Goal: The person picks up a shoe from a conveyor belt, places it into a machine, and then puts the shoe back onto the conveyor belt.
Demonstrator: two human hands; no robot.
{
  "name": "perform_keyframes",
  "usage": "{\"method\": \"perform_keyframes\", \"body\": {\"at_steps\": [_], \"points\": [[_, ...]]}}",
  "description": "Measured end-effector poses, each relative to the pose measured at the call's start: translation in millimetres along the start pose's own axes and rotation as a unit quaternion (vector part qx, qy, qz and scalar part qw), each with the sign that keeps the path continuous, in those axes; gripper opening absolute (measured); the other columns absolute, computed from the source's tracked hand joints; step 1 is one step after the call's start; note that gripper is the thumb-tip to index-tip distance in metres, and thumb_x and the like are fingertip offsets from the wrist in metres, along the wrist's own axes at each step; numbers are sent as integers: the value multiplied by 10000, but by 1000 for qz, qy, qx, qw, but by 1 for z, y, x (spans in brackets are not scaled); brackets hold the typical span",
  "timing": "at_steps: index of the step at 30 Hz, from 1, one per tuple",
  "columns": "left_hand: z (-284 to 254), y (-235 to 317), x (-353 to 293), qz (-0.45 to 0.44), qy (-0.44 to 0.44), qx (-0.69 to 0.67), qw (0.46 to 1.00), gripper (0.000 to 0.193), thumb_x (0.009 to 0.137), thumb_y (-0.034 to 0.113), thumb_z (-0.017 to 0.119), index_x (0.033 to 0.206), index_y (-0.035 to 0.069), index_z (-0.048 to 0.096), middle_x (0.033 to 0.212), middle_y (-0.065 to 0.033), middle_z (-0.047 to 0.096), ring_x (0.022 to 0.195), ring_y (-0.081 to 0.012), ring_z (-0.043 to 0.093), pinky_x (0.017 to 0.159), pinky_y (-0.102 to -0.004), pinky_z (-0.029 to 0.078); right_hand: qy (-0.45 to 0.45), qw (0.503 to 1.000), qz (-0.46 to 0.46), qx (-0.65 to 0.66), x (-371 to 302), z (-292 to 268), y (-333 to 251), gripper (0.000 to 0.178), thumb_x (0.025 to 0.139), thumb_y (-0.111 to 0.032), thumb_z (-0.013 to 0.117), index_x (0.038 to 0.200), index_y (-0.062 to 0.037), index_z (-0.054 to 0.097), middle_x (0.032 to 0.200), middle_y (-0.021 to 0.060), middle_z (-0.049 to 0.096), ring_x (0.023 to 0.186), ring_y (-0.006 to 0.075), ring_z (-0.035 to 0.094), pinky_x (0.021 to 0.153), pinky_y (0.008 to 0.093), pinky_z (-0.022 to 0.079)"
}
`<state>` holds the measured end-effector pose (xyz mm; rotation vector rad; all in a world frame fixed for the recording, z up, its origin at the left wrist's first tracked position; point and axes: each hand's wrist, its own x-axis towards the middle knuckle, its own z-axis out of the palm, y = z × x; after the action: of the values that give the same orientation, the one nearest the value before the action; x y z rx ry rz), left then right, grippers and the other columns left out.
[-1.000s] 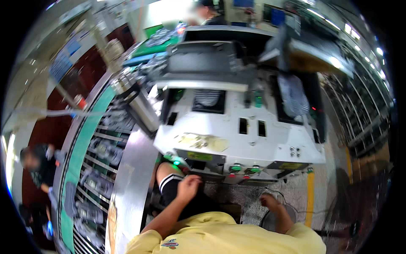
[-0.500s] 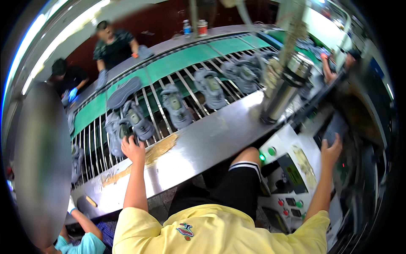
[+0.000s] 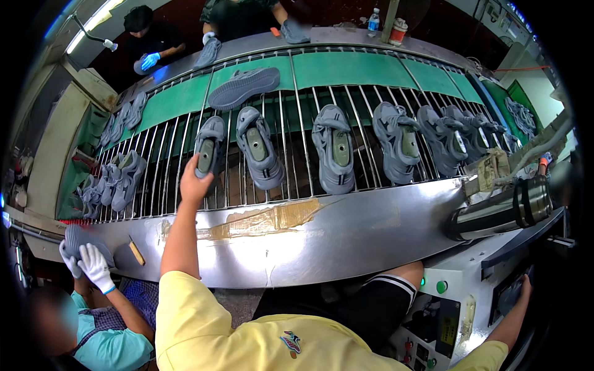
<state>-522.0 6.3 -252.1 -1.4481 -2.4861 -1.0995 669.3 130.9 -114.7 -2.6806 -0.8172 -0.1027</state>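
My left hand [image 3: 197, 180] is closed round the heel end of a grey sneaker [image 3: 211, 137], which stands on the metal-bar conveyor [image 3: 300, 145] with its greenish insole facing up. Just right of it stands another grey sneaker [image 3: 260, 148], and a third sneaker [image 3: 334, 148] is farther along. Beyond them a sneaker [image 3: 247, 88] lies on its side, sole showing, across the green sheet [image 3: 352, 68]. Far to the right, my right hand [image 3: 525, 294] is at the opening of a white machine [image 3: 461, 272], beside a dark greyish thing [image 3: 508, 297]; its fingers are mostly hidden.
A steel ledge [image 3: 365, 216] with brown tape runs along the conveyor's near side. On it are a steel thermos [image 3: 501, 210] and a yellow-handled tool [image 3: 136, 252]. A gloved co-worker [image 3: 111, 328] holds a grey shoe at lower left; two more people work across the conveyor.
My view has swung toward the left and the conveyor. My left hand, earlier at the near edge of a sneaker, is now round its heel. My right hand has shifted lower beside the machine.
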Motion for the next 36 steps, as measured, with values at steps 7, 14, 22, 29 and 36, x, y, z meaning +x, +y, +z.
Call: {"method": "perform_keyframes", "body": {"at_steps": [7, 14, 22, 29, 36], "points": [[-47, -52, 42, -64, -46, -22, 997, 566, 706, 217, 690, 1235, 71, 550, 1016, -206, 650, 953, -307, 640, 833, -353, 479, 147, 981, -84, -96, -61, -38, -13, 877, 638, -503, 716, 1242, 88, 483, 1353, 234, 435, 1275, 310, 398, 1047, 369, 326], [-50, -58, -6, -133, 91, 11, 987, 499, 744, 310, 716, 1144, 36, 598, 974, -204, 661, 922, -319, 644, 814, -368, 480, 244, 963, 87, 76, -212, -60, -61, 887, 665, -615, 675, 1253, 21, 480, 1252, 214, 524, 1168, 366, 493, 996, 426, 389], [-42, -50, -30, -175, 121, -99, 972, 762, 759, 306, 709, 1339, -50, 365, 1303, -256, 469, 1210, -343, 466, 997, -354, 364, 436, 810, -51, 388, -306, -68, -22, 789, 611, -285, 806, 1250, 28, 465, 1200, 220, 522, 1040, 348, 561, 884, 419, 470], [9, 154, -213, -207, -248, -619, 716, 735, 785, 200, 711, 1387, 36, 322, 1382, -147, 386, 1211, -246, 433, 958, -350, 410, -91, 558, 23, 824, -472, -72, -109, 595, 693, -263, 485, 1223, 6, 500, 1258, 134, 511, 1162, 309, 476, 1004, 409, 364], [-76, 249, -249, -212, -297, -754, 546, 792, 716, 278, 700, 1373, 37, 330, 1328, -148, 462, 1204, -296, 467, 1044, -420, 339, -562, 388, -90, 725, -685, -24, -220, 705, 593, -103, 526, 1289, -74, 417, 1213, 110, 492, 1126, 295, 488, 1000, 413, 385]]}}
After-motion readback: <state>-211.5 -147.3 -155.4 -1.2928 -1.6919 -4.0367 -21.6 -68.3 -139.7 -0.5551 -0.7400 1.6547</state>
